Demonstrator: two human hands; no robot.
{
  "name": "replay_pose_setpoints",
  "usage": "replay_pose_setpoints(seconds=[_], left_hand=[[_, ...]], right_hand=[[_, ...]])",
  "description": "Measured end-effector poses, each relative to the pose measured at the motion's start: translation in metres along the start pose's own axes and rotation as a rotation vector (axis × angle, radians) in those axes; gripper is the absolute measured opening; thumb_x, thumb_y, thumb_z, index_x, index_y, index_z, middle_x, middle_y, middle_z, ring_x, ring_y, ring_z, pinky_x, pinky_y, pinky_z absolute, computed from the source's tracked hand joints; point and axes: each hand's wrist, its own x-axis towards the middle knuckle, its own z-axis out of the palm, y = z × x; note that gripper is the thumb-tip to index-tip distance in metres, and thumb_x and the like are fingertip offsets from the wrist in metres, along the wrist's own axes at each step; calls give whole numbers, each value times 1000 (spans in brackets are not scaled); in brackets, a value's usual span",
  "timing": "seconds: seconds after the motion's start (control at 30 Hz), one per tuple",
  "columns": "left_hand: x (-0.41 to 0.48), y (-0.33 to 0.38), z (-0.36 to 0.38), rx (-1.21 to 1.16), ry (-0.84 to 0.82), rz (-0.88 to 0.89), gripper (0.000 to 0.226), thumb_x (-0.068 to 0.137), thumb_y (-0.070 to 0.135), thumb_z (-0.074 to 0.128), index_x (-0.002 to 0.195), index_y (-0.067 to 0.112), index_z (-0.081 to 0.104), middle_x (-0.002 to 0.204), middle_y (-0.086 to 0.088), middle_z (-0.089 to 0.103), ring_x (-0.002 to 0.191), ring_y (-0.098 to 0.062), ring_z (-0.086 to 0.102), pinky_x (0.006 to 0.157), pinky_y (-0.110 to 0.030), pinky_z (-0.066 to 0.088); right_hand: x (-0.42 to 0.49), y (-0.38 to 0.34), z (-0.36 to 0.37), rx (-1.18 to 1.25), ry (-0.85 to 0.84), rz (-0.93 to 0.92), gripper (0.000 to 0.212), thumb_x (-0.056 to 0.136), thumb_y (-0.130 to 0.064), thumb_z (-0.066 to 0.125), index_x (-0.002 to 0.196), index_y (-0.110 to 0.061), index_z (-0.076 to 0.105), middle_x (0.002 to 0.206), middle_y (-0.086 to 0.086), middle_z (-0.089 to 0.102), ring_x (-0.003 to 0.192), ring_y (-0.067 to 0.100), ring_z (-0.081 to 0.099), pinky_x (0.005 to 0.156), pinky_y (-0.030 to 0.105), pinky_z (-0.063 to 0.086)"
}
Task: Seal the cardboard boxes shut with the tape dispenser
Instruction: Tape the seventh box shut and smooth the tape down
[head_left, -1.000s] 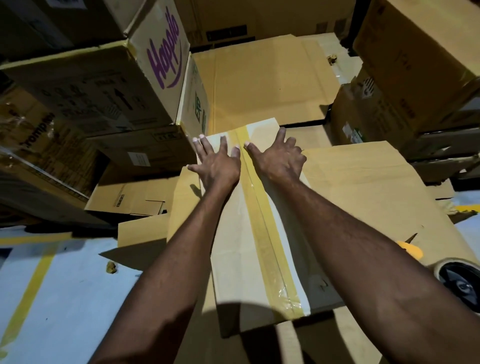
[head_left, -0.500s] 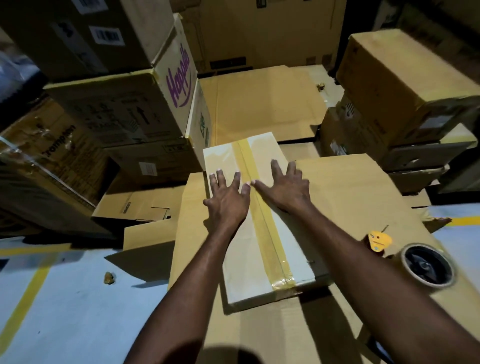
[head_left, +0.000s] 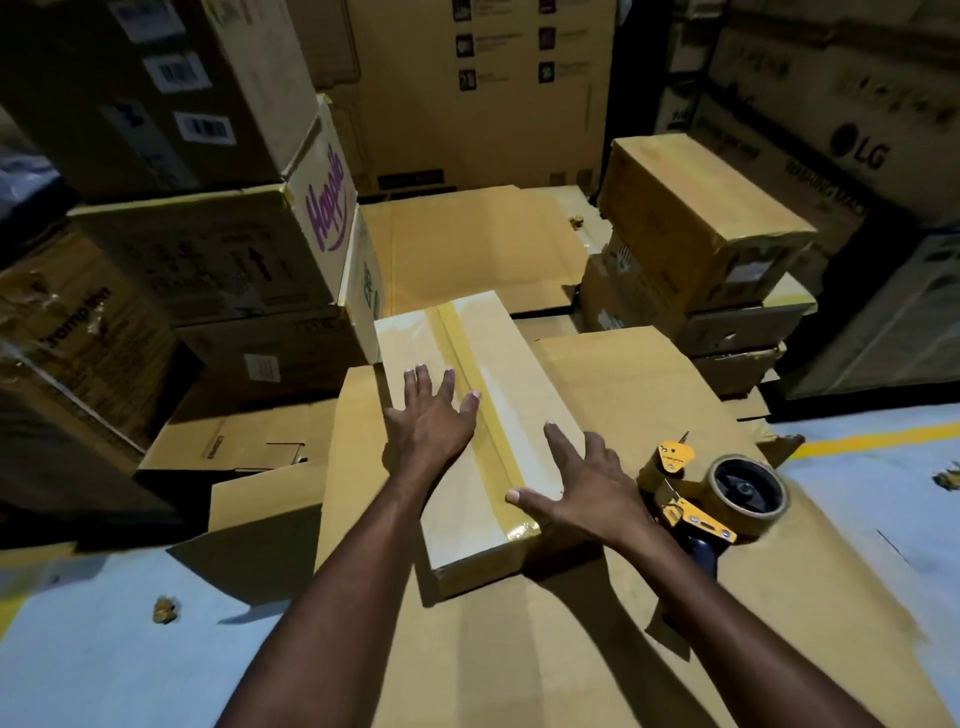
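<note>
The cardboard box (head_left: 524, 384) lies in front of us on a flattened cardboard sheet (head_left: 634, 374) spread over the floor (head_left: 104, 654). Its long axis runs away from us, leaning from near right to far left. A tape strip (head_left: 480, 400) follows that axis down the middle seam and folds over the near end. Our left hand (head_left: 428, 423) rests flat on the lid just left of the strip, its fingers (head_left: 420, 384) straight and spread, gripping nothing. Our right hand (head_left: 587, 488) lies at the near right corner, equally splayed and holding nothing, with the thumb touching the strip's near end. The tape dispenser (head_left: 727, 499) sits on the sheet just beside that hand, to its right, its handle pointing back under our right wrist. We judge the right hand to be the one placed to take it, with a short move to the right. Stacked boxes (head_left: 208, 260) rise on the left, and more boxes (head_left: 691, 218) stand on the right.
</note>
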Motion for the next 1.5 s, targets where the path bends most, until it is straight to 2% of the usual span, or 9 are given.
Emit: replay_pose_setpoints(seconds=[0.4,0.53,0.67,0.83,0.93,1.07,1.13,1.3,1.5], left_hand=[[-149,15,26,110,53,110,78,97,77,10,164,38,4,172,3,-14,157,-15,-18,116,-62,17],[-177,25,38,195,150,83,88,90,79,-10,164,36,9,173,1,-3,159,-16,-7,121,-62,12],[-189,33,48,227,202,46,96,87,76,-21,163,35,20,172,-1,11,159,-18,5,120,-65,8],[-201,44,59,241,208,25,64,103,53,9,163,34,24,172,0,15,159,-22,9,117,-70,4],[-205,50,63,261,188,13,57,110,46,29,164,33,18,173,0,8,160,-23,5,117,-72,0],[-211,69,67,223,203,-95,80,97,77,20,164,33,13,173,0,2,159,-22,-5,101,-70,-33],[-210,88,72,98,210,-182,99,87,88,26,164,27,14,173,-4,-2,158,-23,-12,96,-73,-34],[-194,149,74,-318,220,-401,109,82,78,60,161,11,24,170,-14,-18,153,-30,-30,109,-84,-2],[-170,187,83,-333,201,-439,118,71,87,61,157,13,29,168,-15,-24,150,-33,-35,107,-84,-4]], right_hand=[[-7,37,-12,184,-176,-227,120,73,-77,74,163,-43,3,167,16,0,154,43,7,120,55,26],[-14,64,-5,176,-155,-319,109,83,-42,83,161,-52,7,172,9,-2,155,36,16,120,49,34],[-37,96,9,337,25,-355,89,92,-30,76,162,-40,23,162,0,37,145,23,39,117,39,38],[-72,133,27,536,545,-155,41,92,-18,76,130,-20,62,126,2,58,121,25,53,95,37,46],[-92,148,33,563,733,79,33,86,-23,81,110,-20,59,113,5,56,111,27,51,92,39,42],[-112,159,32,1039,483,642,52,79,-37,88,111,-16,52,114,11,59,110,34,57,92,42,48],[-112,156,30,1336,242,780,50,82,-37,87,107,-5,58,105,9,65,97,32,65,89,47,57],[-98,155,18,1894,-315,667,28,93,-18,76,109,0,61,100,20,70,91,36,70,92,58,57],[-88,155,10,1983,-436,597,18,90,-14,71,78,-5,61,62,8,56,53,22,54,55,33,52]])
